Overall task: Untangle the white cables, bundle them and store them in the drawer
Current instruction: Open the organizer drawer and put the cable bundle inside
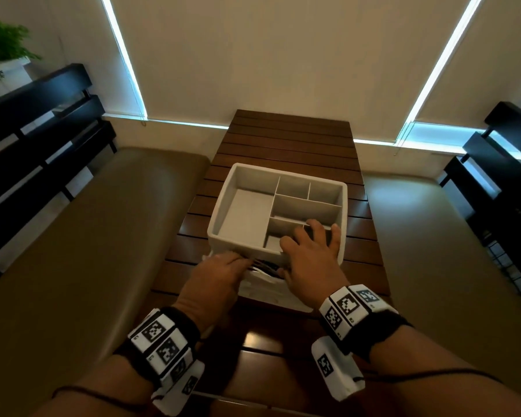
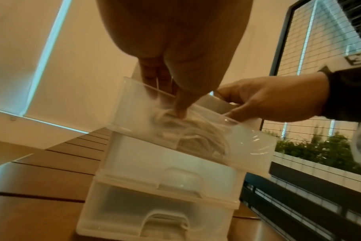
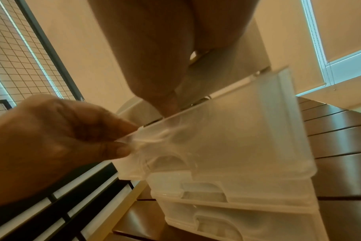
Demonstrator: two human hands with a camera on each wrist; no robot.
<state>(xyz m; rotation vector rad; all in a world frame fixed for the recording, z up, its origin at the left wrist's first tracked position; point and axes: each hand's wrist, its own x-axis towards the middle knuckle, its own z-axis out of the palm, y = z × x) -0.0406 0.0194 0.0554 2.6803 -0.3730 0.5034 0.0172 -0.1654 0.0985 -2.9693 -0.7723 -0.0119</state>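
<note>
The head camera is looking steeply down from above onto the table. The wrist cameras are sitting low and very close, looking up along the left hand and right hand. Both are sharing the open drawer holding the cables.

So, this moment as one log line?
top drawer: open; white cables: inside; left hand: pinches drawer front; right hand: rests on tray
</note>
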